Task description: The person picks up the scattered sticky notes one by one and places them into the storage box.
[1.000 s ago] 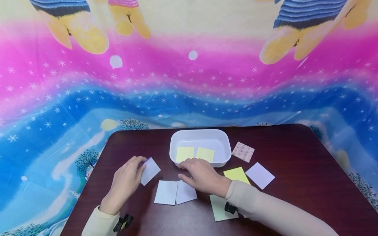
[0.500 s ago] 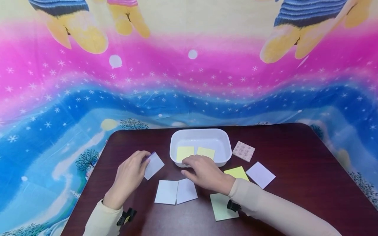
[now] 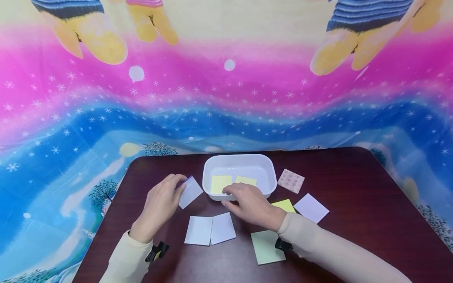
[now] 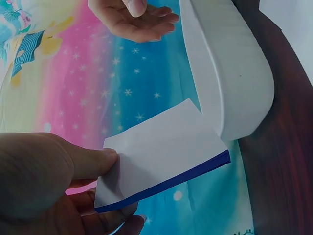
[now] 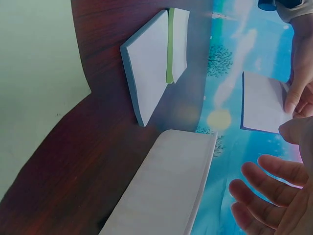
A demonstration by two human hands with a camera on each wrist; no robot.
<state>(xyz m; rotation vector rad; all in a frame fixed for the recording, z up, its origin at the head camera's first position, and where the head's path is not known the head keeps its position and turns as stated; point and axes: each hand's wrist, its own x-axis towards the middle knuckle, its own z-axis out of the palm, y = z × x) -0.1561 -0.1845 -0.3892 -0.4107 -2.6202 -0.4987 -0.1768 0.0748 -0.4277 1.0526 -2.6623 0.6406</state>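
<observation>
Between thumb and fingers, my left hand [image 3: 159,206] pinches a square note pad [image 3: 191,192] near the left end of the white tub [image 3: 244,167]. In the left wrist view the pad [image 4: 159,152] shows a white top and a dark blue edge, held up close to the tub's wall. Over the tub's front rim is my right hand [image 3: 251,206], its fingers loosely bent and holding nothing, as the right wrist view shows of the fingers [image 5: 266,196]. Inside the tub lie two pale yellow note pads, one [image 3: 221,184] at left and another [image 3: 247,181] partly behind my right hand.
Two whitish pads, the left [image 3: 199,231] and the right [image 3: 223,228], lie side by side in front. Rightward are a pale green pad [image 3: 263,247], a yellow pad [image 3: 284,205] partly covered by my arm, a lilac pad [image 3: 311,208] and a patterned pink square [image 3: 291,181].
My left hand has carried the blue-edged pad up and to the right, closer to the tub. My right hand has shifted slightly rightward along the front rim.
</observation>
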